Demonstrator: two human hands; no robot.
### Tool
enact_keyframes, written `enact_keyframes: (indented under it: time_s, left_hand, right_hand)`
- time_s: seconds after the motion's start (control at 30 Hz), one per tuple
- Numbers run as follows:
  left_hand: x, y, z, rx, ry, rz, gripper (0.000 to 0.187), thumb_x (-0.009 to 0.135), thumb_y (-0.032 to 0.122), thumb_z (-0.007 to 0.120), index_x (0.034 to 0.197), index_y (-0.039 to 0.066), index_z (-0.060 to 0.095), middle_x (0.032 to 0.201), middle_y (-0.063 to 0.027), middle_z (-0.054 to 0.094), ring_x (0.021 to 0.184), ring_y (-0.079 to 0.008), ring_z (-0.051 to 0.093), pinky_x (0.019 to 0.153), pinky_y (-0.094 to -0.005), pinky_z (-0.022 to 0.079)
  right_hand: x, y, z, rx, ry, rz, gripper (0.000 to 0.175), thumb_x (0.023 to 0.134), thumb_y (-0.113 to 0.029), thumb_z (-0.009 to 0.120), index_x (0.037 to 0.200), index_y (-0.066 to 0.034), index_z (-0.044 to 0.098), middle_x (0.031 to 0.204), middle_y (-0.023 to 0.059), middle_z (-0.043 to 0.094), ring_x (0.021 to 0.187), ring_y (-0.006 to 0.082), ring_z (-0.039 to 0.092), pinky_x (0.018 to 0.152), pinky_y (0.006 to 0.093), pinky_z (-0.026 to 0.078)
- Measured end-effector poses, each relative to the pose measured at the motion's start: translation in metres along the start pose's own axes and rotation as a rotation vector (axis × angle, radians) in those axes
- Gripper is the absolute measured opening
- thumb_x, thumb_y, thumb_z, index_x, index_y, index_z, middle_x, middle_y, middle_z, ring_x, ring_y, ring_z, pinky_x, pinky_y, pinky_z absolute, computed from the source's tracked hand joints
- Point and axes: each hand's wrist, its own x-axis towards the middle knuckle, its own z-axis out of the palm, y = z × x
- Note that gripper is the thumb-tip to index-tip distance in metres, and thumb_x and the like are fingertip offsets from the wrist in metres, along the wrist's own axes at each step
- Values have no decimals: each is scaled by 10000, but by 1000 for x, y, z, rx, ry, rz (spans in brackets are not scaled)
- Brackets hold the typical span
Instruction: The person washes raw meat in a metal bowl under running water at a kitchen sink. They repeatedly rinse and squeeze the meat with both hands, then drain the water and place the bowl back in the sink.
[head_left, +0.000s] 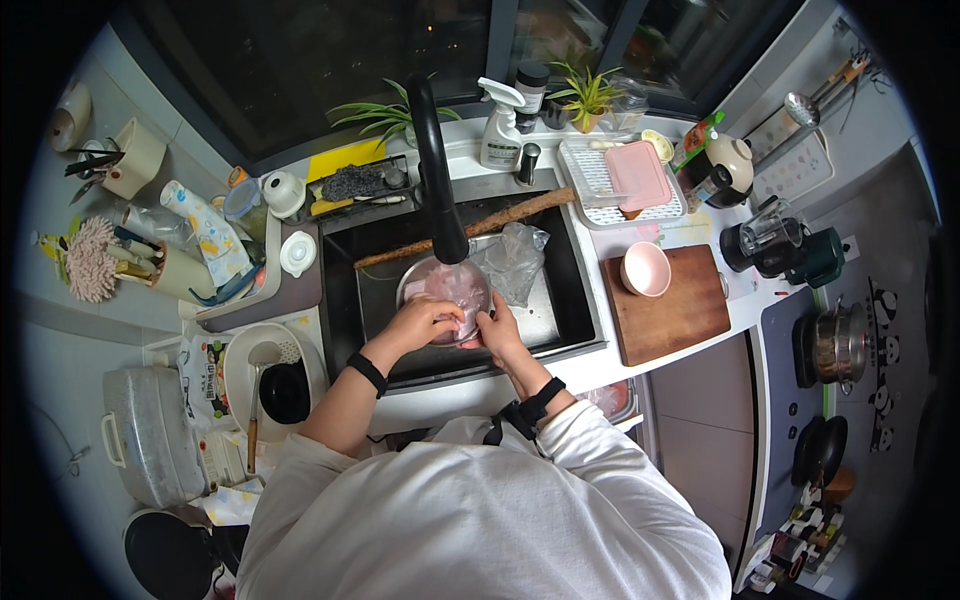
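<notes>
A round metal bowl (406, 283) with pale pink meat (457, 286) and liquid in it is held over the black sink (577, 300). My right hand (498, 330) grips the bowl's right rim. Inside the near part of the bowl, the fingers of my left hand (424, 321) are bent against the meat; whether they pinch a piece is hidden. The black faucet (442, 187) ends right above the bowl. Behind the bowl, a long brown root (517, 214) lies slantwise across the sink. A crumpled clear plastic bag (516, 262) sits to the bowl's right.
Right of the sink, a pink bowl (645, 268) stands on a wooden cutting board (675, 322). A draining tray (589, 176) carries a pink lid (637, 176). A spray bottle (501, 131) stands behind the sink. At left, a white basin (240, 337) holds a ladle (255, 390).
</notes>
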Motion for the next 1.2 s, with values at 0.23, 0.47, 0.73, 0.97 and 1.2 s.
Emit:
enact_keyframes:
  time_s: [0.23, 0.47, 0.73, 0.97, 1.2]
  left_hand:
    - [0, -2, 0, 68, 25, 41, 91, 768, 135, 701, 829, 83, 656, 842, -69, 672, 826, -280, 620, 766, -377, 468]
    - [-8, 20, -6, 280, 208, 120, 74, 783, 102, 660, 809, 52, 612, 943, -112, 570, 882, -315, 602, 769, -388, 474]
    - [-8, 6, 24, 43, 121, -121, 121, 816, 55, 637, 861, 26, 529, 825, -126, 614, 823, -313, 625, 716, -366, 493]
    - [-9, -5, 31, -91, 116, -262, 111, 905, 90, 586, 921, 14, 507, 831, -130, 670, 805, -211, 661, 677, -335, 515]
    - [-16, -21, -46, -411, 563, -426, 136, 866, 54, 630, 996, 17, 611, 856, -73, 695, 756, -156, 671, 658, -263, 520]
  right_hand:
    - [-6, -4, 3, 59, 20, -10, 630, 871, 4, 459, 1460, -15, 236, 1043, 184, 559, 681, 268, 656, 501, 379, 614]
    - [-8, -9, 3, 88, 8, -5, 618, 878, 0, 473, 1452, -8, 246, 1037, 182, 561, 703, 255, 657, 508, 369, 615]
    - [14, 18, -2, -15, 56, -66, 645, 871, -8, 504, 1464, -12, 251, 961, 141, 590, 638, 164, 598, 481, 290, 554]
    - [2, 4, -1, 67, 21, -50, 643, 895, 13, 433, 1473, -16, 151, 1035, 237, 571, 640, 298, 672, 508, 364, 613]
    - [-5, -9, -12, 52, -11, -64, 638, 894, 25, 397, 1474, -25, 136, 1030, 234, 571, 624, 320, 674, 507, 359, 609]
